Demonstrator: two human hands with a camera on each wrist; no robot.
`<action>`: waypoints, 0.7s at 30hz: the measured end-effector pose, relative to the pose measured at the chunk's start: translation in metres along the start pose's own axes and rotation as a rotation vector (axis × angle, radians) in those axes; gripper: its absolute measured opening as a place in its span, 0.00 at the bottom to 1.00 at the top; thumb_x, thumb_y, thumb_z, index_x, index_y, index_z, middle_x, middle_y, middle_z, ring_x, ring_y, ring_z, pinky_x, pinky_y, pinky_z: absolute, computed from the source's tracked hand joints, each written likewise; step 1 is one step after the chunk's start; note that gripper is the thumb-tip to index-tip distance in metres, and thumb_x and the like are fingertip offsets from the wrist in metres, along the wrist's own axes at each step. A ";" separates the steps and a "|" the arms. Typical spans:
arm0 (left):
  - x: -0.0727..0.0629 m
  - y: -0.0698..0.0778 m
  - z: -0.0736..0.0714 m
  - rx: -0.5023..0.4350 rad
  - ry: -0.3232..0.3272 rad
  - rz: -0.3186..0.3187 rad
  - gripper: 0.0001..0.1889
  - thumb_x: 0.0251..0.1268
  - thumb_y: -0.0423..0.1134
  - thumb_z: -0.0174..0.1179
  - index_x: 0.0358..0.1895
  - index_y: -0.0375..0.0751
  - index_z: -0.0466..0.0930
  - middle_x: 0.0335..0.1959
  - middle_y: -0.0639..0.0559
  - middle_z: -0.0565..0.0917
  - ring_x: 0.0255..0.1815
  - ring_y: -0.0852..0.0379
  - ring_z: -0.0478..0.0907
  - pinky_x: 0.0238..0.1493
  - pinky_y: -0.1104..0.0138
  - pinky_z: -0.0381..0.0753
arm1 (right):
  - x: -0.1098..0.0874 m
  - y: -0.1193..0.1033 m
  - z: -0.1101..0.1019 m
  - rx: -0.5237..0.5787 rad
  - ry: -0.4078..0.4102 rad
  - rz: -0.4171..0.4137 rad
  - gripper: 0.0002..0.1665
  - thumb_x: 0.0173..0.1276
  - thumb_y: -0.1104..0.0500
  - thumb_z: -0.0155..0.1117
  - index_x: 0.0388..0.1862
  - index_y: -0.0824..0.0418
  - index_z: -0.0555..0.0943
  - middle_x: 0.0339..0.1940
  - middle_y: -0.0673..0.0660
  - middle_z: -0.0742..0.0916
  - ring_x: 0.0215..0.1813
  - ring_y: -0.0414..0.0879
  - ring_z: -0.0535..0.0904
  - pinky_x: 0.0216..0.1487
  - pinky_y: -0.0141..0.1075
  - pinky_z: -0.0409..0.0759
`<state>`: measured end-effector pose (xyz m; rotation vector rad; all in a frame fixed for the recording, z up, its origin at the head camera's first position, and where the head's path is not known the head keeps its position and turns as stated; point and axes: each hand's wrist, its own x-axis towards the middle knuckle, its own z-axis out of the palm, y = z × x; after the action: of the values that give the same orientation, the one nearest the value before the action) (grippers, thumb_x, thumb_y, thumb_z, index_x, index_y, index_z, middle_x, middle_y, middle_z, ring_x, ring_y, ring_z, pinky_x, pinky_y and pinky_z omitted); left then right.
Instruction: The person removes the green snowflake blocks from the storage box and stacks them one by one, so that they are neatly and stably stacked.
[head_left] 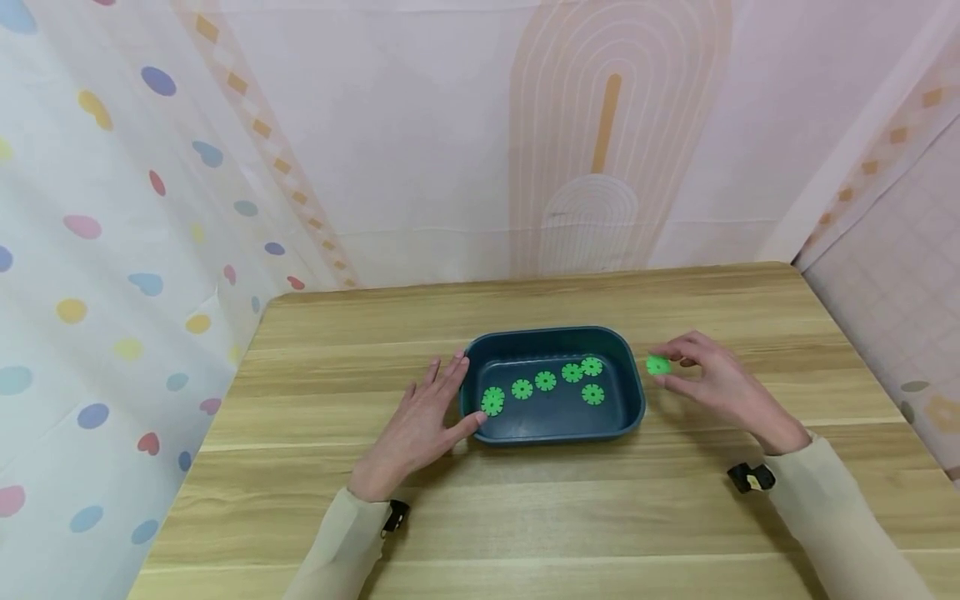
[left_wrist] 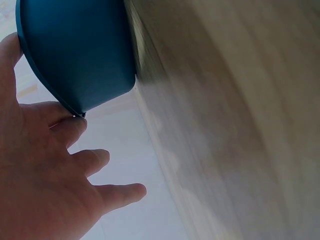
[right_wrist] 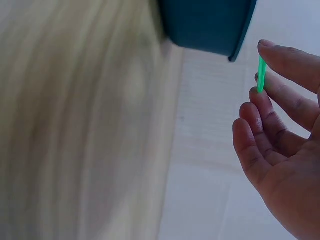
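A dark blue rectangular bin stands on the table with several green notched plastic discs lying flat on its floor. Spread across the bin's left end, my left hand rests its thumb and fingertips on the rim. In the left wrist view the ring and little fingers stick out past the bin corner. Beyond the bin's right side, my right hand pinches one green notched disc between thumb and fingertips. That disc appears edge-on in the right wrist view, near the bin's rim.
The wooden table runs on all sides of the bin. Behind it hangs a pale patterned curtain, and a dotted curtain borders the left. A small black device sits at the right wrist.
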<state>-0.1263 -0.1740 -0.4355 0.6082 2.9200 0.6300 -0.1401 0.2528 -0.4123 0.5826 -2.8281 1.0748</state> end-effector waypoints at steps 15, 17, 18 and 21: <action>-0.002 0.001 -0.001 -0.005 -0.003 0.001 0.48 0.73 0.66 0.56 0.85 0.43 0.49 0.85 0.48 0.51 0.85 0.38 0.42 0.74 0.31 0.50 | 0.000 0.027 0.001 -0.059 -0.068 0.032 0.19 0.68 0.63 0.75 0.56 0.69 0.85 0.52 0.64 0.85 0.51 0.58 0.82 0.54 0.56 0.81; -0.002 0.001 -0.001 -0.004 -0.004 -0.004 0.48 0.73 0.66 0.55 0.85 0.44 0.48 0.85 0.48 0.50 0.85 0.39 0.42 0.75 0.31 0.50 | 0.001 0.030 0.001 -0.070 -0.079 0.029 0.19 0.67 0.64 0.75 0.55 0.69 0.85 0.51 0.64 0.85 0.50 0.57 0.82 0.53 0.54 0.82; -0.002 0.001 0.000 -0.002 -0.005 -0.004 0.48 0.73 0.66 0.55 0.85 0.44 0.48 0.85 0.48 0.50 0.85 0.39 0.42 0.75 0.31 0.50 | 0.002 0.032 0.001 -0.074 -0.084 0.026 0.19 0.67 0.64 0.75 0.55 0.70 0.85 0.51 0.64 0.85 0.50 0.57 0.82 0.52 0.53 0.82; -0.002 0.001 0.000 0.001 -0.003 -0.002 0.48 0.73 0.66 0.56 0.85 0.44 0.48 0.85 0.49 0.50 0.85 0.39 0.42 0.74 0.31 0.50 | 0.004 0.038 0.000 -0.086 -0.097 0.029 0.19 0.67 0.65 0.75 0.55 0.71 0.85 0.50 0.64 0.86 0.48 0.55 0.82 0.50 0.49 0.82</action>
<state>-0.1245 -0.1743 -0.4349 0.6055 2.9181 0.6261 -0.1577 0.2773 -0.4353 0.6041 -2.9572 0.9487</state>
